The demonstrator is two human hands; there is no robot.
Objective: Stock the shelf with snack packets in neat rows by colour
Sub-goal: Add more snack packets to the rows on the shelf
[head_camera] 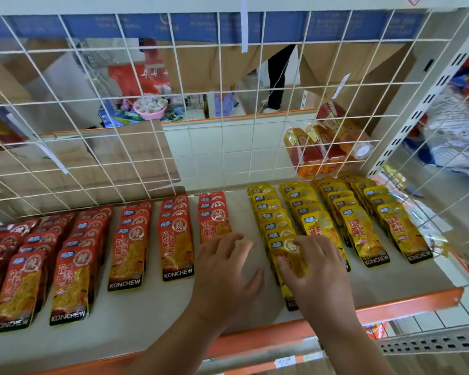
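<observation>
Head view shows the shelf (152, 307) partly stocked. Red packets (71, 280) overlap in rows on the left and yellow packets (363, 234) on the right, each lying on the one behind so the labels show. The right hand (317, 274) lies with fingers spread on the front packet (298, 263) of the leftmost yellow row, apparently pressing it flat and square. The left hand (225, 269) is open over the bare gap beside the shortest red row (214, 215), which likely needs more packets.
</observation>
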